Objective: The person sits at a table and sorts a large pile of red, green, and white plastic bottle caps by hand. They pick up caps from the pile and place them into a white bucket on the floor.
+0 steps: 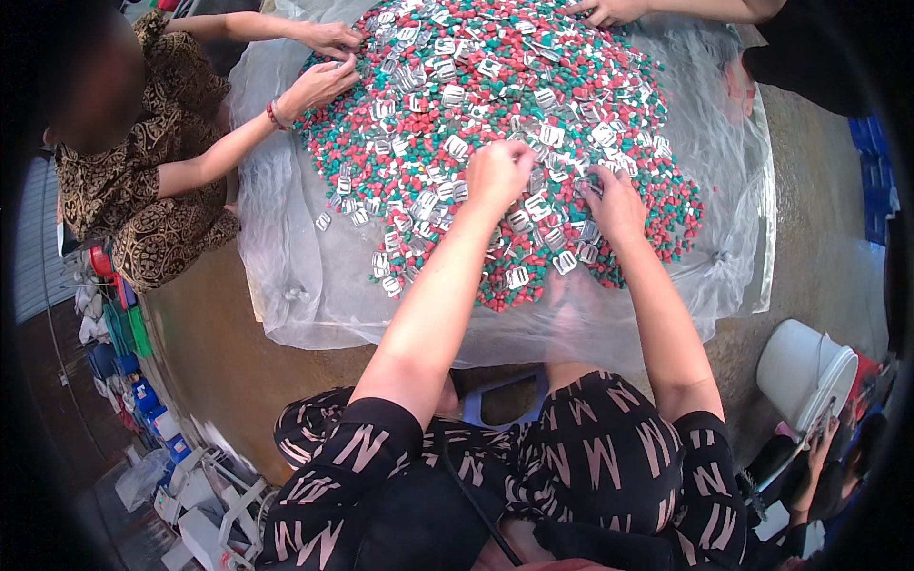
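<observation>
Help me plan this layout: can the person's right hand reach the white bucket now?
Probably not without leaning: the right hand is at the red and green pile, and the white bucket stands well right of the translucent sheet.

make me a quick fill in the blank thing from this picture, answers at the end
The left hand and right hand are at a pile of small red, white and ____ bits.
A see-through sheet lies ____ the pile.
The bucket at right is coloured ____.

Answers: green; under; white
</observation>
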Demonstrator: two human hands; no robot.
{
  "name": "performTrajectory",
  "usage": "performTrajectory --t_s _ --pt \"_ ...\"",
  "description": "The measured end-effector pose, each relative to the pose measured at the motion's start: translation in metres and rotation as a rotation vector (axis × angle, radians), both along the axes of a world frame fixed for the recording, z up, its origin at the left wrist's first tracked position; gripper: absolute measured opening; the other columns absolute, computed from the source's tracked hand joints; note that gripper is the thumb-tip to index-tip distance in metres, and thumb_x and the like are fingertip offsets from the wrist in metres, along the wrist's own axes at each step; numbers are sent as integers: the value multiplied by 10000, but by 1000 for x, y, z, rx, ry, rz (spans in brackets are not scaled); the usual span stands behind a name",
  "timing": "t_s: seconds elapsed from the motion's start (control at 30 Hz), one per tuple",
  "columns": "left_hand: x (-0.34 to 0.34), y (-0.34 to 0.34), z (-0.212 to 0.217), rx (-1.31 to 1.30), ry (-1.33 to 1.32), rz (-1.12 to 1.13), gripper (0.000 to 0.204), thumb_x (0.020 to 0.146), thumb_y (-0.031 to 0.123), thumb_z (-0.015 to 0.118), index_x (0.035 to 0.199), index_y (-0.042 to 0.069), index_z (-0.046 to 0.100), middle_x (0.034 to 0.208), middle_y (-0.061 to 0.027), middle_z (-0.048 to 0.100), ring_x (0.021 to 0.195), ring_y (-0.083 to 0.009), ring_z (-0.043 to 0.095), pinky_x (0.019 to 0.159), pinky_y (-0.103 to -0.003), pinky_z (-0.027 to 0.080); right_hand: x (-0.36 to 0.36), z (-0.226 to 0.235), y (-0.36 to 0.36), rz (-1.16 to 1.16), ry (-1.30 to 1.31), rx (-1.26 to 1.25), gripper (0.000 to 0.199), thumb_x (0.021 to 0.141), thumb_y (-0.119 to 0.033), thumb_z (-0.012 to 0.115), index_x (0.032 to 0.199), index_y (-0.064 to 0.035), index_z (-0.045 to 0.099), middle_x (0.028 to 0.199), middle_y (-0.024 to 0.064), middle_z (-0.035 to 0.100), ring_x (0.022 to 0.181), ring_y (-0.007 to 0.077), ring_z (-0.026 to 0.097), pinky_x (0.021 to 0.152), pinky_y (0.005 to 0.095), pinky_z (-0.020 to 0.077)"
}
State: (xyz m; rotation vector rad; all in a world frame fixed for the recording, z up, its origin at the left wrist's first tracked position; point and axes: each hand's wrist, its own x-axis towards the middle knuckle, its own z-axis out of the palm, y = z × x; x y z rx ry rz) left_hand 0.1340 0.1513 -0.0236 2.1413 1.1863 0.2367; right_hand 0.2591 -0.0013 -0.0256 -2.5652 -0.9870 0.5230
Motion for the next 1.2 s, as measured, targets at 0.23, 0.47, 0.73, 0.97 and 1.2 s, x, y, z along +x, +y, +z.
performTrajectory --t_s 0.23,0.47,0.73,0.97,1.2 --pt "-45 20 27 -1124 -909 268 188 824 240 652 901 70 673 796 -28 667 764 -105 614 626 -256 475 19 -11 -14 -23 316 125 255 697 -221 774 746 -56 587 660 43 584 592 167 548 558 313 448" --pt "-8 -16 6 -148 104 -34 330 625 340 805 786 87 668 692 -81 640 688 -188 638 652 -343 491 34 0 -25 -454 1246 629 138 759 -86 624 674 -91 515 703 -4 595 558 58 469 466 213 345" --pt "-48 31 -1 -807 -812 106 131 750 102 669 867 58 629 999 -92 607 805 -166 598 727 -318 499 10 -14 -7 15 730 450 198 781 -266 669 885 -102 630 694 22 609 593 154 577 516 299 434" --pt "-35 5 -10 109 -28 -165 243 667 172 792 792 56 619 795 -13 643 667 -149 585 652 -317 478 -37 12 27 289 147 65 231 724 -235 688 909 -107 639 945 124 633 873 310 616 740 412 491" --pt "-83 39 -7 -699 -573 146 124 715 52 674 692 49 551 744 -27 619 581 -79 532 491 -255 437 17 -12 4 -189 592 455 146 668 -113 657 730 -47 543 616 15 557 601 111 541 593 288 450"
